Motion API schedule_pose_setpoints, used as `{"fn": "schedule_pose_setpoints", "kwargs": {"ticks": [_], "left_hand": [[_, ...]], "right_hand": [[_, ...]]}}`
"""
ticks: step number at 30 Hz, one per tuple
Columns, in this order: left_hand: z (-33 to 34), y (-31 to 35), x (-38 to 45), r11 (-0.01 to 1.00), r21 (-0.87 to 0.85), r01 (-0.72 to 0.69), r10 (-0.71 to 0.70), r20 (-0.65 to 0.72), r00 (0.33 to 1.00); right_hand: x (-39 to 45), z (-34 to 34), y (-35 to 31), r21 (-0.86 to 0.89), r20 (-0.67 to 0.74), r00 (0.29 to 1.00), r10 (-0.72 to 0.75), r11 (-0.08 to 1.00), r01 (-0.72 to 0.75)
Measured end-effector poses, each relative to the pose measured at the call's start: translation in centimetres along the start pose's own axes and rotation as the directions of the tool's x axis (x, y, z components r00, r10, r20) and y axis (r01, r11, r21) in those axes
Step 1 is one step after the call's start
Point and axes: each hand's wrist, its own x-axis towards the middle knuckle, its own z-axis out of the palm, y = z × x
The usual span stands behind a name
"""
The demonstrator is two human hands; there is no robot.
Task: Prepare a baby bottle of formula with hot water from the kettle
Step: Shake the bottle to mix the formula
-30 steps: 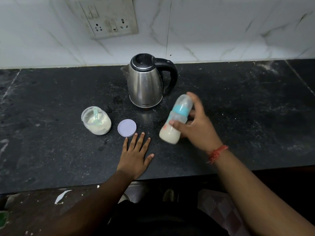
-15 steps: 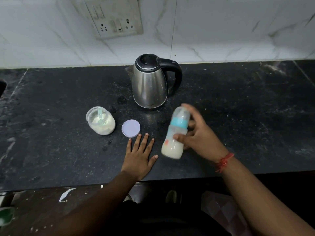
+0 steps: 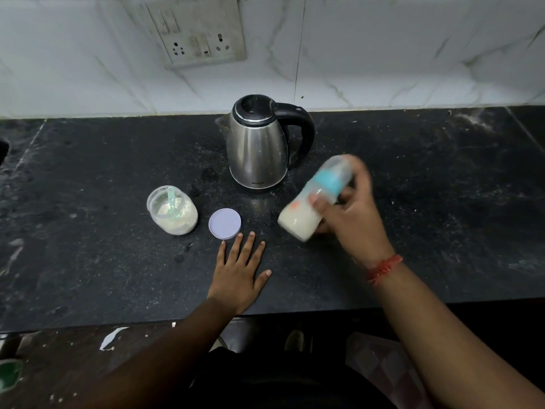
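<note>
While our right hand (image 3: pixel 351 219) grips the capped baby bottle (image 3: pixel 315 199), it has swung from near upright to a steep tilt above the black counter (image 3: pixel 442 202): we judge we are shaking the milky formula. Behind stands the steel kettle (image 3: pixel 259 149). Our left hand (image 3: pixel 239 276) lies spread flat. Powder and a scoop fill the open jar (image 3: pixel 174 211); its lid (image 3: pixel 224 223) lies beside.

The right hand (image 3: pixel 351 214) grips a capped bottle (image 3: pixel 312 202) of milky liquid, tilted above the black counter (image 3: pixel 442 202), cap blurred. The left hand (image 3: pixel 239 273) lies flat on the counter, fingertips near a round lid (image 3: pixel 224 223). An open formula jar (image 3: pixel 172 209) with a scoop stands left; a steel kettle (image 3: pixel 259 149) behind.
</note>
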Motion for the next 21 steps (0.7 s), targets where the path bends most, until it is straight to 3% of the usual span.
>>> {"fn": "schedule_pose_setpoints", "kwargs": {"ticks": [2, 5, 8, 9, 12, 15, 16, 19, 21], "left_hand": [[-0.03, 0.07, 0.00, 1.000, 0.004, 0.002, -0.002, -0.005, 1.000], [0.05, -0.08, -0.03, 1.000, 0.008, -0.002, 0.002, 0.001, 1.000], [0.03, -0.09, 0.06, 1.000, 0.009, -0.002, 0.002, -0.003, 1.000], [0.07, -0.06, 0.07, 1.000, 0.009, -0.002, 0.002, -0.002, 1.000], [0.14, -0.25, -0.02, 1.000, 0.005, -0.006, 0.006, -0.004, 1.000], [0.04, -0.20, 0.03, 1.000, 0.004, -0.005, 0.005, -0.004, 1.000], [0.06, -0.13, 0.06, 1.000, 0.002, -0.007, 0.007, -0.006, 1.000], [0.19, -0.35, -0.01, 1.000, 0.001, -0.011, 0.011, -0.002, 1.000], [0.23, -0.43, 0.07, 1.000, 0.011, -0.010, 0.010, 0.000, 1.000]], "right_hand": [[0.31, -0.34, -0.32, 0.052, -0.050, 0.999, 0.014, 0.999, -0.011], [0.20, -0.34, -0.46, -0.055, 0.100, 0.995, 0.024, 0.998, -0.018], [0.29, -0.73, -0.53, 0.081, -0.132, 0.991, -0.009, 0.996, 0.020], [0.34, -0.81, -0.64, 0.096, -0.139, 0.990, 0.004, 0.995, 0.010], [0.25, -0.77, -0.75, -0.073, 0.035, 0.999, -0.011, 0.997, 0.013], [0.43, -1.09, -0.99, 0.058, -0.134, 0.989, -0.055, 0.996, 0.063], [0.48, -1.11, -1.02, 0.078, -0.137, 0.990, -0.046, 0.995, 0.057], [0.13, -0.97, -0.64, -0.106, 0.098, 0.995, -0.026, 0.994, 0.036], [0.10, -1.09, -0.60, -0.059, -0.010, 0.999, -0.050, 0.997, 0.049]]}}
